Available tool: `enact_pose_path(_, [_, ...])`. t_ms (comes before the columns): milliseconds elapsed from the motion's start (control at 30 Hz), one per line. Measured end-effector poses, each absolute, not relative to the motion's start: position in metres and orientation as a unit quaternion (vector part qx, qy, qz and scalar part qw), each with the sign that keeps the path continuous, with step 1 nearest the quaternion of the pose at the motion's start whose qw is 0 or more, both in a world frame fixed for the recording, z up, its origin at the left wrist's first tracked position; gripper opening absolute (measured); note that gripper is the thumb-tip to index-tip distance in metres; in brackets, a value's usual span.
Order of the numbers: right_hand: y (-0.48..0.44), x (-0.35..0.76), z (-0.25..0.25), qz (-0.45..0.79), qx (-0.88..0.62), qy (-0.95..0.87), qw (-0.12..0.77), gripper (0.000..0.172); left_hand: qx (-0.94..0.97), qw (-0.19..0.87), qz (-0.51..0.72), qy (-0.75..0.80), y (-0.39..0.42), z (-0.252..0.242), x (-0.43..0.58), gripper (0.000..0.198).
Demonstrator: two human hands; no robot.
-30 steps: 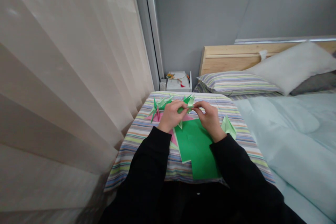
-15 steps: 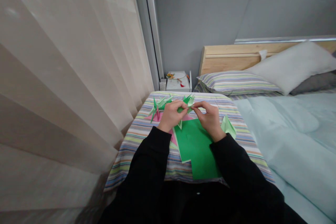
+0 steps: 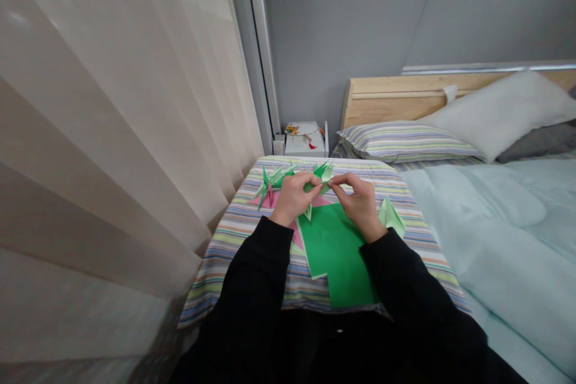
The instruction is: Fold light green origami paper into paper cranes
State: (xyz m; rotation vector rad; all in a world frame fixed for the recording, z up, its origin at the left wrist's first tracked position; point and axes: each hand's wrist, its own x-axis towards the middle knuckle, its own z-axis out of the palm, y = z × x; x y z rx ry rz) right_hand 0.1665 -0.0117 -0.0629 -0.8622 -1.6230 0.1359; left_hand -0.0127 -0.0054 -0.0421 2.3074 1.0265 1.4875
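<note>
My left hand [image 3: 296, 195] and my right hand [image 3: 359, 201] meet over the far half of a striped cloth-covered table [image 3: 234, 234]. Between their pinched fingertips is a small piece of folded light-green paper [image 3: 324, 185], mostly covered by the fingers. Beneath and nearer me lie green paper sheets [image 3: 337, 246]. A pale pointed paper tip [image 3: 308, 212] shows below my left hand. Folded green paper cranes [image 3: 274, 177] stand beyond my left hand, with pink paper [image 3: 269, 197] beside them. Right of my right wrist sits a light-green folded paper [image 3: 390, 218].
A pleated curtain [image 3: 135, 132] hangs close on the left. To the right is a bed with a pale blue quilt [image 3: 499, 210], a striped pillow [image 3: 409, 141] and a wooden headboard [image 3: 387, 102]. Behind the table, a small white stand [image 3: 306, 143] holds small trinkets.
</note>
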Motion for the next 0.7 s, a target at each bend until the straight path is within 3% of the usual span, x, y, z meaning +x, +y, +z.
enact_pose_path(300, [-0.0118,0.165,-0.0624,0.082,-0.387,-0.676,0.622,0.013,0.779,0.111,0.502,0.358,-0.007,-0.0416,-0.0119,0.014])
enact_pose_path(700, [-0.0118,0.1669,-0.0641,0.091,-0.39,-0.671,0.624,0.004,0.767,0.108,0.505,0.381,-0.0102,-0.0395,-0.0115,0.012])
